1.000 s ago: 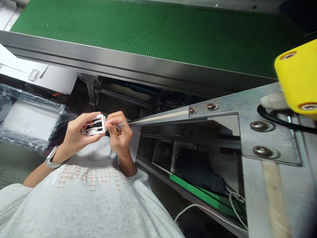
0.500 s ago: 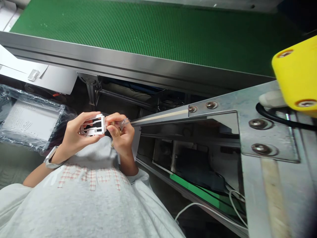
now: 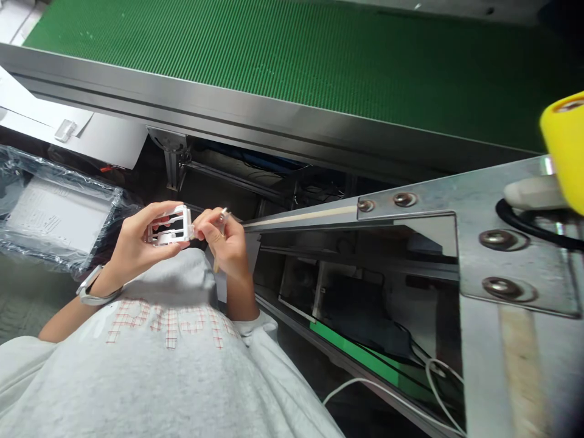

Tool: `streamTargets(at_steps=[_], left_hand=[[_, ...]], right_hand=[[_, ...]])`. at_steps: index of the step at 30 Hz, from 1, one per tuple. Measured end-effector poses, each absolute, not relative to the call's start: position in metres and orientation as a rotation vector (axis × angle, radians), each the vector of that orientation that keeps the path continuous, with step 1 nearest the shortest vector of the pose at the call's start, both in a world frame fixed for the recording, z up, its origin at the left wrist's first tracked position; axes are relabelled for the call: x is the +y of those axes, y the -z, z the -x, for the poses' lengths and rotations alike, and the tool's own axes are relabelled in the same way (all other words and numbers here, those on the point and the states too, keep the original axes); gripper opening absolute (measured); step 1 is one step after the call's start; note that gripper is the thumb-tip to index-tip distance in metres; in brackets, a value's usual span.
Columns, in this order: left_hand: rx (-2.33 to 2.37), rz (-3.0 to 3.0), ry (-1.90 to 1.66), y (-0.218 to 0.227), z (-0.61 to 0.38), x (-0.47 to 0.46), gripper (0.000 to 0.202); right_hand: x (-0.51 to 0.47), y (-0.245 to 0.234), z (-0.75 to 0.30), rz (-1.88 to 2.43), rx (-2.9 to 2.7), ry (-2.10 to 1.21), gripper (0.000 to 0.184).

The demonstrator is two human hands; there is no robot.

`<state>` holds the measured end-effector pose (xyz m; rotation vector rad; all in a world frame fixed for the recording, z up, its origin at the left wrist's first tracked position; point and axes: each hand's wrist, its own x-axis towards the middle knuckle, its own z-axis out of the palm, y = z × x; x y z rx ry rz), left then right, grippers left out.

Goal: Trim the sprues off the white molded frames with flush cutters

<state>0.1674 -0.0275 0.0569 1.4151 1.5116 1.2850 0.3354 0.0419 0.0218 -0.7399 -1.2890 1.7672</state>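
My left hand (image 3: 137, 240) is closed around a small white plastic frame (image 3: 170, 225), held just above my grey shirt. My right hand (image 3: 225, 240) sits close beside the frame's right end, fingers pinched on a small metal piece (image 3: 222, 214) and a thin stick that pokes out below the palm. A white watch band (image 3: 91, 292) circles my left wrist. Both hands hover below the steel edge of the green conveyor belt (image 3: 292, 61).
A plastic-wrapped tray (image 3: 50, 213) with a white box lies at the left. White paper sheets (image 3: 104, 137) rest under the conveyor rail. A steel bracket with screws (image 3: 497, 243) and a yellow block (image 3: 566, 146) fill the right side; white cables (image 3: 429, 377) hang below.
Both hands have risen slightly with the frame. My right hand has turned, so the metal piece now points up instead of rightward. The camera has shifted a little.
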Motion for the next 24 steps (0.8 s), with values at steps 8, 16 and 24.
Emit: streamTargets(at_steps=[8,16,24], left_hand=[[1.42,-1.215,-1.287,-0.056,-0.157,-0.032,0.05],[1.397,-1.18,-1.312,-0.052,-0.148,-0.035,0.051],[1.424,-1.17,-1.288,-0.054,-0.143,-0.033,0.052]], right_hand=[[0.05,0.086,-0.316,0.982,-1.25,-2.5,0.035],[0.032,0.105,-0.329,1.026,-1.486,-2.555,0.03],[0.05,0.031,-0.344,1.028,-1.723,-1.802,0.046]])
